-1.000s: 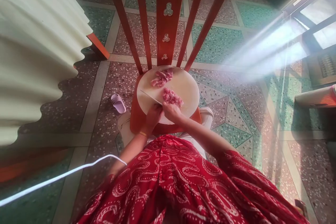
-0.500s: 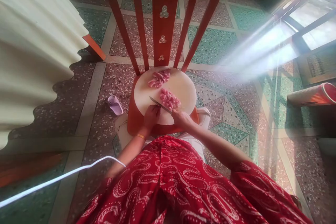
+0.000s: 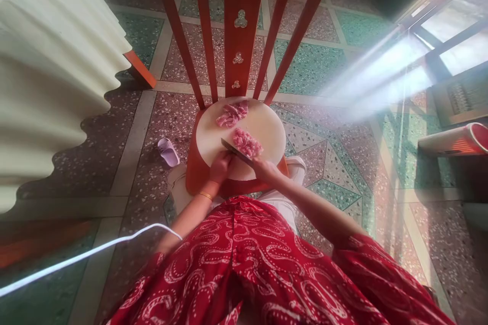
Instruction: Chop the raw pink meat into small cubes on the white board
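A round pale cutting board (image 3: 206, 134) lies on the seat of a red-brown wooden chair (image 3: 191, 172). My right hand (image 3: 264, 168) is closed round the handle of a knife (image 3: 237, 151), whose blade points to the far left. Just beyond the blade is a heap of chopped pink raw meat (image 3: 247, 142). Farther back on the board rests a pile of meat strips (image 3: 232, 114). My left hand (image 3: 221, 166) is at the board's near left edge, close under the blade, with its fingers curled; what they hold, if anything, is hidden.
The slatted chair back (image 3: 238, 40) rises behind the board. On the terrazzo floor at left is a lilac slipper (image 3: 168, 152). A pale cloth (image 3: 49, 86) hangs at far left, and a white cable (image 3: 95, 249) crosses the lower left. A white cylindrical container (image 3: 450, 139) is at right.
The knife blade has shifted slightly right and turned, so more of its side shows. My left hand has moved very little. Both meat piles look unchanged.
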The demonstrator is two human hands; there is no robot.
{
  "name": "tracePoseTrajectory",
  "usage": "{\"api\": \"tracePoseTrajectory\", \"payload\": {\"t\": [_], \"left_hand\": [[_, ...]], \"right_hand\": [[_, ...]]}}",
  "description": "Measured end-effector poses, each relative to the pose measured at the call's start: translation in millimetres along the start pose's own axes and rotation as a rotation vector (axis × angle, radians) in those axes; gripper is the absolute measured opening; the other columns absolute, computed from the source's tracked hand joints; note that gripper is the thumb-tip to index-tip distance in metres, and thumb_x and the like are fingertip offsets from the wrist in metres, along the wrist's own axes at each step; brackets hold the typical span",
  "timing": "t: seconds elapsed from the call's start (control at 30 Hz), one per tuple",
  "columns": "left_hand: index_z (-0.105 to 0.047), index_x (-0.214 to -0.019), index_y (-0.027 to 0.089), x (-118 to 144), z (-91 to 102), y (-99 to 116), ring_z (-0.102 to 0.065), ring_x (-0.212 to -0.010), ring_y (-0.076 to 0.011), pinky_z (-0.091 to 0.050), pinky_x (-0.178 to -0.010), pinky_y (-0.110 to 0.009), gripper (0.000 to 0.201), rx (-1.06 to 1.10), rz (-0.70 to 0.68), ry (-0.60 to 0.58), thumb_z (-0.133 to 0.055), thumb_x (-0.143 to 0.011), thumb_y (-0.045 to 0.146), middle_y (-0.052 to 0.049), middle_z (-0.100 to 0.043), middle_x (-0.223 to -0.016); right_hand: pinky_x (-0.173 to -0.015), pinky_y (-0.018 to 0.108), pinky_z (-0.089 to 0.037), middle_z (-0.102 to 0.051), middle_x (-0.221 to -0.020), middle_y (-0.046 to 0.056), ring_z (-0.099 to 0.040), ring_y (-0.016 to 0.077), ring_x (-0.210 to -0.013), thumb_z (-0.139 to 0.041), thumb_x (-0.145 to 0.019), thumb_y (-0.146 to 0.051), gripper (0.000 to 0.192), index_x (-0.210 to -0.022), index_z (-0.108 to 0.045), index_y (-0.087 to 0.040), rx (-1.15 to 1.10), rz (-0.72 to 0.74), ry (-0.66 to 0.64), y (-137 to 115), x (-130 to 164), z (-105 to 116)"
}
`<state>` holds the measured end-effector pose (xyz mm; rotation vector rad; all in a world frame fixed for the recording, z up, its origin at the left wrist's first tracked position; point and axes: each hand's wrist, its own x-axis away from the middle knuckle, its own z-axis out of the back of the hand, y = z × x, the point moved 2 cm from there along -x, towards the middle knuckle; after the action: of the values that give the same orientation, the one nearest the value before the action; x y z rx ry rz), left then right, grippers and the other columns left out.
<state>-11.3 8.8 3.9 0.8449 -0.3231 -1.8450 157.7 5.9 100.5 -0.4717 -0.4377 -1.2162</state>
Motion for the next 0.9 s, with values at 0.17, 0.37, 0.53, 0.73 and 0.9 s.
{"api": "tracePoseTrajectory", "payload": {"t": [0.17,0.37,0.53,0.73,0.9], "left_hand": [[-0.063,-0.097,0.017,5,8.8,4,-0.055,-0.095,-0.0201,-0.049,-0.085,-0.037,0.021,0.065,0.036,0.051,-0.046,-0.089,0.024,-0.009,-0.061,-0.099],[-0.062,-0.1,0.018,9,9.9,5,-0.056,-0.093,-0.0205,-0.049,-0.084,-0.037,0.021,0.016,0.064,0.029,-0.044,-0.089,0.019,-0.008,-0.064,-0.098],[-0.062,-0.101,0.019,7,1.5,-4,-0.056,-0.095,-0.0215,-0.049,-0.084,-0.038,0.02,0.005,0.052,0.005,-0.047,-0.088,0.021,-0.008,-0.064,-0.098],[-0.062,-0.098,0.017,7,-0.6,-7,-0.057,-0.091,-0.0222,-0.049,-0.083,-0.038,0.02,-0.059,0.03,0.004,-0.045,-0.087,0.019,-0.01,-0.063,-0.094],[-0.062,-0.094,0.018,8,3.0,-3,-0.055,-0.09,-0.021,-0.048,-0.082,-0.036,0.018,-0.04,0.052,0.007,-0.046,-0.089,0.024,-0.008,-0.062,-0.093]], "right_hand": [[-0.069,0.024,-0.046,-0.066,-0.097,0.012,-0.064,0.0194,-0.088,-0.034,-0.093,-0.018,0.028,-0.118,-0.047,-0.016,0.006,-0.044,0.053,14,17,2],[-0.067,0.027,-0.047,-0.065,-0.099,0.013,-0.065,0.0212,-0.086,-0.037,-0.092,-0.018,0.033,-0.124,-0.042,-0.017,-0.006,-0.007,0.009,-10,11,-2],[-0.07,0.029,-0.048,-0.066,-0.098,0.013,-0.064,0.0226,-0.089,-0.037,-0.088,-0.013,0.031,-0.117,-0.046,-0.016,-0.012,0.049,0.006,-27,-18,5],[-0.07,0.029,-0.049,-0.066,-0.096,0.012,-0.064,0.0222,-0.089,-0.037,-0.089,-0.014,0.024,-0.11,-0.049,-0.014,-0.048,0.095,0.05,-56,-44,23],[-0.07,0.026,-0.047,-0.066,-0.098,0.012,-0.064,0.0205,-0.09,-0.037,-0.089,-0.013,0.038,-0.127,-0.04,-0.016,-0.02,0.032,0.003,-16,-10,9]]}}
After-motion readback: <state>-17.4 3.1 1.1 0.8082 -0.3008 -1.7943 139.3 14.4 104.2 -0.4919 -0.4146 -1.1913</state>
